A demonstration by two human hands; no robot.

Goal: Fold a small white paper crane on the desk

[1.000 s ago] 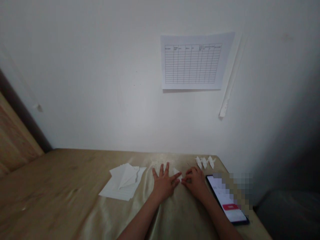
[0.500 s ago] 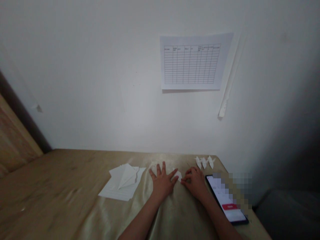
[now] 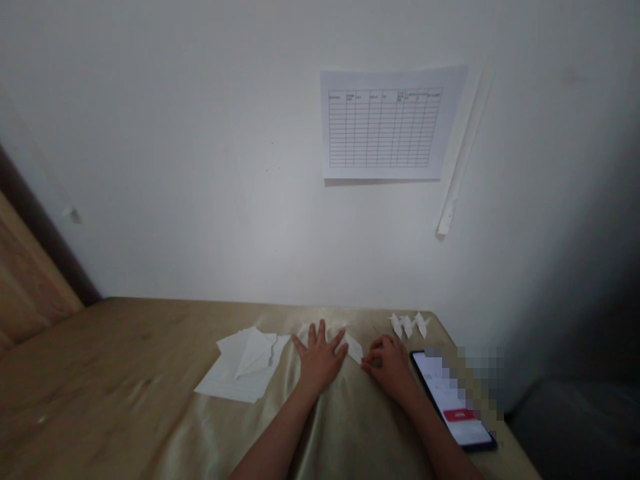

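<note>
Right hand (image 3: 390, 363) curled in at the near corner of a small white paper (image 3: 355, 348), pinch or mere touch unclear, left hand (image 3: 319, 363) splayed and gripping nothing at its other edge, piece seemingly part-folded; beyond, three finished-looking paper figures (image 3: 407, 327), unfolded-looking sheets (image 3: 227, 383) leftward, phone (image 3: 467, 437) crowding the right forearm.

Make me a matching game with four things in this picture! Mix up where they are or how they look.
1. left hand
2. right hand
3. phone
4. printed chart

A. up on the wall
B. spread wide open
C. red bar on its screen
D. curled, at the small white paper

Pairs: 1-B, 2-D, 3-C, 4-A
</note>
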